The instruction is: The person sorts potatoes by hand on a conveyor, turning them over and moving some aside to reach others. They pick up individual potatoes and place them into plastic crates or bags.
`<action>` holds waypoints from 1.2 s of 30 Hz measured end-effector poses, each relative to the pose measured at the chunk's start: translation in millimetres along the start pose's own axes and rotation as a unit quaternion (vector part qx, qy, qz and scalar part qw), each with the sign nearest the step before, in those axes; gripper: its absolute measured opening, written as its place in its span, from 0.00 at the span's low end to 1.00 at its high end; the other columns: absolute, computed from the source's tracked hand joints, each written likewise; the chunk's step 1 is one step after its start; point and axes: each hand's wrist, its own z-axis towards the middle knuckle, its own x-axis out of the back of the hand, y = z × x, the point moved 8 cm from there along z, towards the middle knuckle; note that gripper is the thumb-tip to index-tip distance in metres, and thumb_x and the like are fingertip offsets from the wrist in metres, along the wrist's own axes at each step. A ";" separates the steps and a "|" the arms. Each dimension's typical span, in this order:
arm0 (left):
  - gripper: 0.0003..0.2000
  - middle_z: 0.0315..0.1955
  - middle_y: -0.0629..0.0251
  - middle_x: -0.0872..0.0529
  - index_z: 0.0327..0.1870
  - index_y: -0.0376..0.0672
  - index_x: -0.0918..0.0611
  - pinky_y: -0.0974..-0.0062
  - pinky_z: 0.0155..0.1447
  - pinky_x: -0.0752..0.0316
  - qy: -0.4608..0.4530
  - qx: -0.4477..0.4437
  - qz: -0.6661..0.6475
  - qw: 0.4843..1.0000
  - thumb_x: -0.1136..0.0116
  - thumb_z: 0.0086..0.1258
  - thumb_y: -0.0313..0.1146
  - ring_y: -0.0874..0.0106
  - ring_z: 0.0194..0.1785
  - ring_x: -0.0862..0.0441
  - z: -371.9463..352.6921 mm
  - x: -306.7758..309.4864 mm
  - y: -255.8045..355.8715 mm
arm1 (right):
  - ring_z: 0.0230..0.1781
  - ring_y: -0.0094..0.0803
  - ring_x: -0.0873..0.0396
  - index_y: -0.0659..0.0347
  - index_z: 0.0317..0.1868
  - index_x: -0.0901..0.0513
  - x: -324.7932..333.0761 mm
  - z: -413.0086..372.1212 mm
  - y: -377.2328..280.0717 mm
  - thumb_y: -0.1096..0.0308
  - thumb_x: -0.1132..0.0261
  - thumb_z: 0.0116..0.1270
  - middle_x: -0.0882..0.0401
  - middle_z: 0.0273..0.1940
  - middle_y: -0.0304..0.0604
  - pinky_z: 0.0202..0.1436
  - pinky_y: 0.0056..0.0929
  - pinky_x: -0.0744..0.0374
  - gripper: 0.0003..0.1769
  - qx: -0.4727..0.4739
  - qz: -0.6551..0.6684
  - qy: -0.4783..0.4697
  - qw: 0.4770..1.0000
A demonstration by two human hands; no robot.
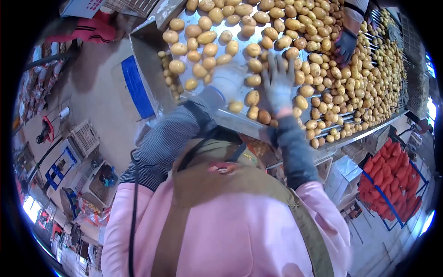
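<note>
Many yellow-brown potatoes [252, 98] lie on a metal sorting table [144, 51] in front of me. My right hand [278, 85], in a grey glove, rests among them with its fingers stretched out and apart, potatoes close on both sides. At the table's near edge, my left hand [227, 81] in a whitish glove is smeared by motion, so its fingers do not show clearly. Loose potatoes are just beyond it, and a single potato [236, 107] is beside it at the near edge.
A co-worker's dark-gloved hand [345, 47] reaches into the potatoes covering the rollers at right. Red filled sacks [387, 177] are stacked in a blue frame at lower right. A blue panel [137, 87] stands left of the table, with plastic crates [85, 138] farther left.
</note>
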 end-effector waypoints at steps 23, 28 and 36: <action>0.16 0.51 0.49 0.16 0.56 0.44 0.19 0.60 0.50 0.19 -0.047 0.076 -0.039 0.995 0.42 0.70 0.36 0.55 0.47 0.13 50.8 61.9 -82.4 | 0.65 0.57 0.29 0.45 0.71 0.26 -2.0 39.9 -24.2 0.49 0.36 0.68 0.24 0.68 0.38 0.68 0.54 0.30 0.31 -0.035 -0.031 -0.060 0.997; 0.14 0.53 0.51 0.17 0.56 0.44 0.19 0.57 0.51 0.19 0.181 0.036 -0.067 0.981 0.45 0.72 0.32 0.53 0.49 0.13 69.0 119.5 -72.8 | 0.51 0.52 0.16 0.49 0.57 0.13 8.5 13.4 29.9 0.48 0.40 0.71 0.12 0.46 0.51 0.59 0.47 0.22 0.22 -0.317 0.160 -0.305 0.884; 0.20 0.52 0.52 0.15 0.65 0.50 0.22 0.59 0.56 0.19 0.094 0.092 -0.185 0.974 0.42 0.72 0.36 0.58 0.54 0.14 108.2 84.7 -79.9 | 0.51 0.56 0.17 0.57 0.52 0.14 -13.7 164.2 62.1 0.50 0.42 0.76 0.13 0.45 0.57 0.55 0.43 0.20 0.21 -0.278 0.345 -0.177 0.879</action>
